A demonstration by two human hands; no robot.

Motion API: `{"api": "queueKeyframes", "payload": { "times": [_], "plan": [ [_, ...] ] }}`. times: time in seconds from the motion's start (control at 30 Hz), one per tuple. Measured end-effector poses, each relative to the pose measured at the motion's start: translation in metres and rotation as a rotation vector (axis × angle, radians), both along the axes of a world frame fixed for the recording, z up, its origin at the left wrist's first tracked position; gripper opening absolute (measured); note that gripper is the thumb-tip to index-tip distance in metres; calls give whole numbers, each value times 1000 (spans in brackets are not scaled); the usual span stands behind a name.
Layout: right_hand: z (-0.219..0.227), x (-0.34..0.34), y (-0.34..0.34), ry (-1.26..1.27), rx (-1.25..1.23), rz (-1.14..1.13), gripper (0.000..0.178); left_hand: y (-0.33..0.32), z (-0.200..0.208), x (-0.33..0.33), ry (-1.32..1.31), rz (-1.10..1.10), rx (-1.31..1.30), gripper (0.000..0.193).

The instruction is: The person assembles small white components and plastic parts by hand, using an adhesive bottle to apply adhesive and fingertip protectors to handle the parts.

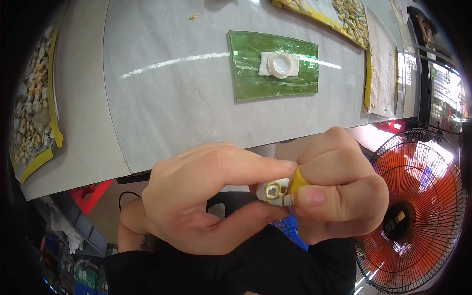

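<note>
My left hand (196, 191) is closed, its thumb and forefinger pinching a small white piece with gold trim (273, 192). A round gold-rimmed setting shows on the face of that piece. From the other side my right hand (341, 189) comes in with curled fingers, gripping a small yellow strip-like thing (298, 180) between thumb and forefinger. The yellow thing meets the right end of the white piece, and the fingers hide most of it. Both hands are held together above my lap, in front of the table edge.
On the grey table (172, 108) lies a green translucent slab (246, 88) bearing a round white dish (280, 64) on a white pad. Yellow-edged trays of small pale pieces (32, 108) (351, 22) stand left and far right. A caged orange fan (418, 196) is close on my right.
</note>
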State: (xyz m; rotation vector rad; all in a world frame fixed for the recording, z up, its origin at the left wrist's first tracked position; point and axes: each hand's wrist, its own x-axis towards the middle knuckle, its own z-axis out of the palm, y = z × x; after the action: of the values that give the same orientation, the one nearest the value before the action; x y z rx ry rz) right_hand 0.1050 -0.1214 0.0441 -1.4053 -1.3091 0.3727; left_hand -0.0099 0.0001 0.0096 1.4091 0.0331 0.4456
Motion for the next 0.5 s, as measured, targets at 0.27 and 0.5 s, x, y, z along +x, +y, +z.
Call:
{"api": "queueKeyframes", "payload": {
  "times": [0.27,0.5],
  "plan": [
    [6,25,-3,-92,-48,104,39,-2,20,5,300,-212,-1087,37],
    [10,21,-4,-215,-90,25,35,0,22,5,383,-275,-1164,38]
  ]
}}
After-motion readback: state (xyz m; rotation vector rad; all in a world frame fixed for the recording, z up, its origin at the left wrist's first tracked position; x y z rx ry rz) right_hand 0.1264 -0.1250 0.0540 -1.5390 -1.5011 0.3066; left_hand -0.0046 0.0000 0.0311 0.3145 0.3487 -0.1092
